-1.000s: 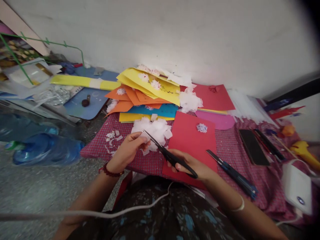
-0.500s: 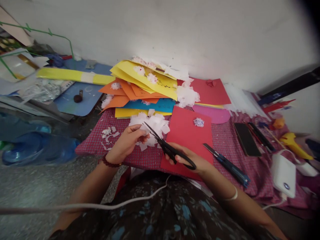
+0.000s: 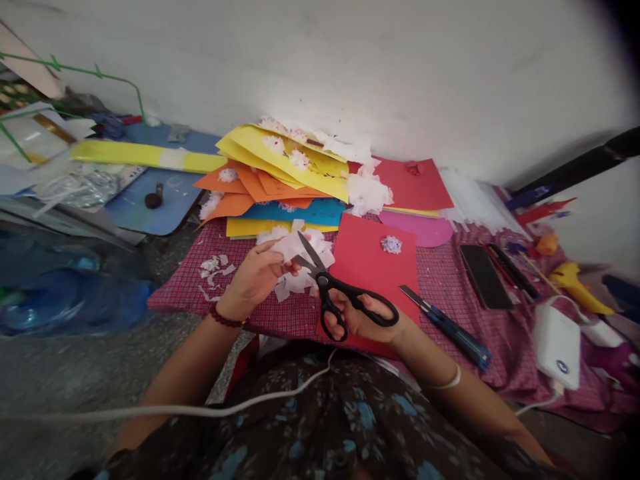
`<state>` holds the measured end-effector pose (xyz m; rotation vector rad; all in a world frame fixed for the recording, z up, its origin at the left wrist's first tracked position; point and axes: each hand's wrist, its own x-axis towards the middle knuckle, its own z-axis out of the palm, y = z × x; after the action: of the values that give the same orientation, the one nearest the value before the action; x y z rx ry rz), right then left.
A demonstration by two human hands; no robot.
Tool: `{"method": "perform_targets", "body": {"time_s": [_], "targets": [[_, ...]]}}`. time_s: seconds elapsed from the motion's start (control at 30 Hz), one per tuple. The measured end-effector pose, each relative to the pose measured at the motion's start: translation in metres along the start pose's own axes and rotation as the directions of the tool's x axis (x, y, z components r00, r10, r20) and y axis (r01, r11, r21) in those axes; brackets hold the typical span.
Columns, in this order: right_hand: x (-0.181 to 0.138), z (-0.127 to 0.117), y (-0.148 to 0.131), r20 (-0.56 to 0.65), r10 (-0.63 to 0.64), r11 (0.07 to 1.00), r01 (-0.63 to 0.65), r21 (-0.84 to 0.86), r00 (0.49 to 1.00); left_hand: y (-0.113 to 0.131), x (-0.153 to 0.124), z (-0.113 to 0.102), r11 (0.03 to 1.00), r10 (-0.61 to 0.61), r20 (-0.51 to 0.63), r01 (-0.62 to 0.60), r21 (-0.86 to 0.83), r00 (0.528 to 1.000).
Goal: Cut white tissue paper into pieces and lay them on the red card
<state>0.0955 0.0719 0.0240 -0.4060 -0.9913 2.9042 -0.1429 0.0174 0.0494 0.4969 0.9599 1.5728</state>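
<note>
My right hand has its thumb and fingers through the loops of black-handled scissors. The scissor blades stand apart and point to the upper left. Close to the blade tips, my left hand is closed in a pinch on a small white paper piece, which is hard to tell apart from the heap behind. That heap of white paper pieces lies on the checked cloth just beyond both hands. Small white scraps are scattered left of my left hand. Under my right forearm lies a red sheet bearing a paper flower.
Stacked yellow and orange sheets stand toward the wall, with more white paper beside them. A utility knife, phone, white power bank and yellow glue gun lie right. A white cable crosses my front.
The scissor blades have spread from nearly closed to wide apart, and the handle loops have turned into view. My left hand stays near the blade tips. The whole view has shifted slightly.
</note>
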Motion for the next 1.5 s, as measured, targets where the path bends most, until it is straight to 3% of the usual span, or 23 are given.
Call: {"method": "perform_targets", "body": {"time_s": [0.1, 0.17, 0.3, 0.4, 0.67, 0.83, 1.13, 1.5], "targets": [[-0.003, -0.003, 0.000, -0.013, -0.038, 0.999, 0.038, -0.034, 0.999, 0.001, 0.004, 0.004, 0.999, 0.017, -0.017, -0.016, 0.040, 1.000], [-0.007, -0.004, -0.002, -0.035, -0.114, 0.981, 0.107, -0.162, 0.993, 0.001, 0.006, 0.005, 0.993, 0.053, -0.036, -0.049, 0.106, 0.998], [-0.013, -0.001, -0.009, -0.041, -0.210, 0.843, 0.159, -0.514, 0.977, -0.002, 0.007, 0.006, 0.971, 0.084, -0.069, -0.067, 0.228, 0.994], [-0.014, 0.001, -0.013, -0.049, -0.239, 0.761, 0.156, -0.630, 0.970, -0.005, 0.006, 0.007, 0.958, 0.041, -0.083, -0.016, 0.288, 0.996], [-0.012, -0.002, -0.014, -0.066, -0.278, 0.774, 0.183, -0.606, 0.958, -0.003, 0.004, 0.009, 0.923, 0.032, -0.110, 0.013, 0.385, 0.993], [-0.013, 0.003, -0.020, -0.087, -0.262, 0.739, 0.142, -0.658, 0.961, -0.001, 0.005, 0.009, 0.874, 0.037, -0.062, -0.002, 0.486, 0.997], [-0.012, 0.002, -0.018, -0.129, -0.287, 0.701, 0.116, -0.703, 0.949, -0.002, 0.007, 0.013, 0.885, 0.007, -0.058, 0.020, 0.465, 0.998], [-0.005, -0.007, -0.007, -0.220, -0.257, 0.813, 0.087, -0.576, 0.941, 0.006, 0.010, 0.009, 0.873, 0.035, -0.073, 0.005, 0.488, 0.997]]}}
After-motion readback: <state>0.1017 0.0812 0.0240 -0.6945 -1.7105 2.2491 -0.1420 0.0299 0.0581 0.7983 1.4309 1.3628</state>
